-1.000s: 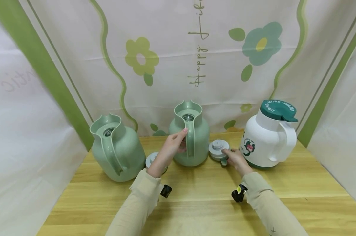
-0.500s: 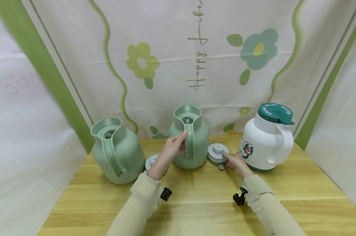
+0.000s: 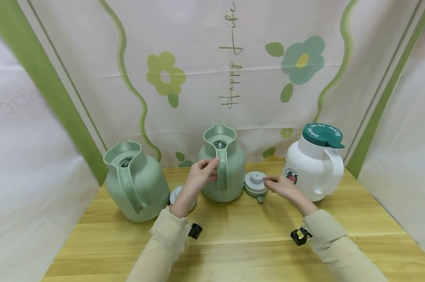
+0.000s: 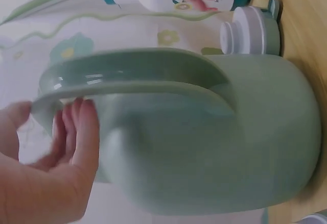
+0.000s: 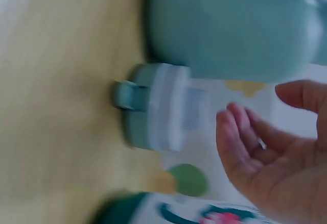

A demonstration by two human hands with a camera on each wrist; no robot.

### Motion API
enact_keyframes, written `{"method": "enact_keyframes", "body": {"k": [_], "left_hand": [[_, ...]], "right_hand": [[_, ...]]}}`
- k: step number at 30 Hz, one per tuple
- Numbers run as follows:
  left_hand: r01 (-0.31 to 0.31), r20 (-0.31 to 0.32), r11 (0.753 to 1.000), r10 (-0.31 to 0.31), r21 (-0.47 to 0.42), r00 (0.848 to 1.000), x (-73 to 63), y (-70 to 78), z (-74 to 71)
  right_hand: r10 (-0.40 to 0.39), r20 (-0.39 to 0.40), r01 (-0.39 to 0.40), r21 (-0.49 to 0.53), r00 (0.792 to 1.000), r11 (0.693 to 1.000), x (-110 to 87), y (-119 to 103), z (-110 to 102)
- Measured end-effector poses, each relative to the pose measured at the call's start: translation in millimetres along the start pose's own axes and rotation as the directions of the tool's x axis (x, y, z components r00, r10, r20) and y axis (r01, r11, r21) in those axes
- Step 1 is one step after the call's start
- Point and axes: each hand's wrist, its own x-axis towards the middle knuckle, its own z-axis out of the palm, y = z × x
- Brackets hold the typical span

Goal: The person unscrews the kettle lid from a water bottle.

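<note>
A wooden desk [image 3: 247, 250], pale yellow and streaked with grain, is being used as the support. At its left side, the left green jug [image 3: 145, 188] is being carried upright, and near its base a pale lid [image 3: 175, 194] is being partly hidden from view. The middle green jug [image 3: 235, 168] is also being borne upright. Just beside it, a grey lid [image 3: 252, 186] is being supported with its green tab [image 3: 260, 199] toward the near edge. Farther right, a white jug [image 3: 309, 168] is being carried upright.
</note>
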Motion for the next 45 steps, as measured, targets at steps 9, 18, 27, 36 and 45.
{"method": "enact_keyframes", "body": {"k": [9, 18, 27, 36, 45], "left_hand": [[-0.255, -0.130, 0.966, 0.248, -0.035, 0.960, -19.7, 5.0, 16.7], [-0.249, 0.301, 0.969, 0.238, -0.004, 0.923, -34.4, -7.2, 65.4], [-0.158, 0.429, 0.982, 0.186, -0.101, 0.884, -17.3, -21.3, 138.1], [-0.056, 0.460, 0.978, 0.145, -0.201, 0.876, -2.6, -26.1, 190.0], [-0.028, 0.495, 0.987, 0.102, -0.155, 0.863, 2.5, -18.7, 220.7]], "right_hand": [[-0.288, 0.007, 0.288, -0.042, 0.958, 0.957, -44.4, -23, -52], [-0.499, -0.215, 0.526, 0.095, 0.840, 0.845, -80.6, -27, -107], [-0.515, -0.545, 0.750, 0.503, 0.661, 0.430, -68.9, -11, -161], [-0.182, -0.501, 0.355, 0.273, 0.846, 0.894, -46.1, 21, -190], [-0.030, -0.270, 0.068, 0.135, 0.963, 0.988, -22.0, 18, -188]]}}
